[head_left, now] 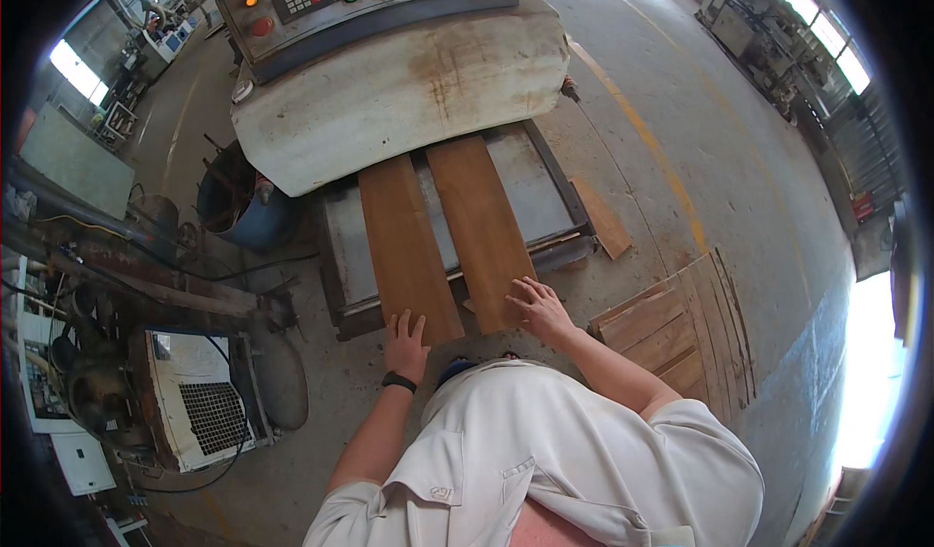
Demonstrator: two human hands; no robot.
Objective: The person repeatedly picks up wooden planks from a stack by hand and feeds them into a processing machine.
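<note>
Two long brown wooden boards lie side by side on the machine's metal feed table [350, 226], their far ends out of sight beneath the machine's cover. At the near end of the left board [404, 246], my left hand [407, 346] rests with fingers stretched out along its left edge. My right hand [541, 311] touches the near right corner of the right board [477, 226], fingers spread over the top. Both near ends stick out past the table toward me. A narrow gap separates the boards. Neither thumb shows fully.
A control panel [379, 2] with coloured buttons tops the pale, rust-stained machine cover [409, 90]. Stacked wooden boards [662, 333] lie on the floor at right. A blue drum [248, 207] stands left of the machine, and a white grilled unit [199, 396] nearer me.
</note>
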